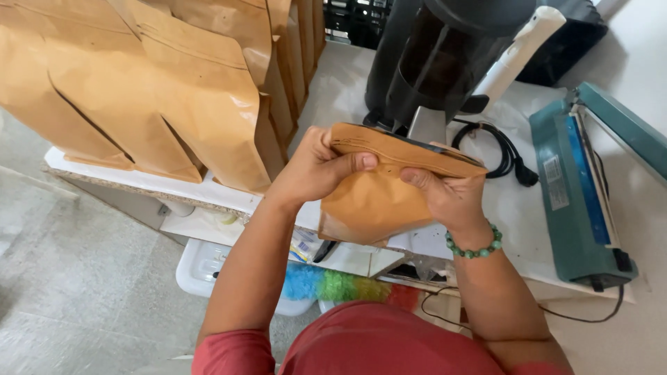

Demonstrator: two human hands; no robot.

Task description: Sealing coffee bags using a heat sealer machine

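Note:
Both of my hands hold one brown paper pouch (368, 201) in front of my chest, just under the metal spout (426, 125) of a dark grinder (445, 55). My left hand (316, 167) grips its upper left corner, thumb pressed along the top edge. My right hand (448, 198), with a green bead bracelet at the wrist, pinches the upper right side. The pouch's mouth faces up toward the spout.
A row of filled brown pouches (146, 90) stands on the white table (514, 229) at the left. A teal heat sealer (580, 187) lies at the right, a black cord (504, 149) beside the grinder. A plastic bin (201, 267) and a colourful duster (340, 285) sit below.

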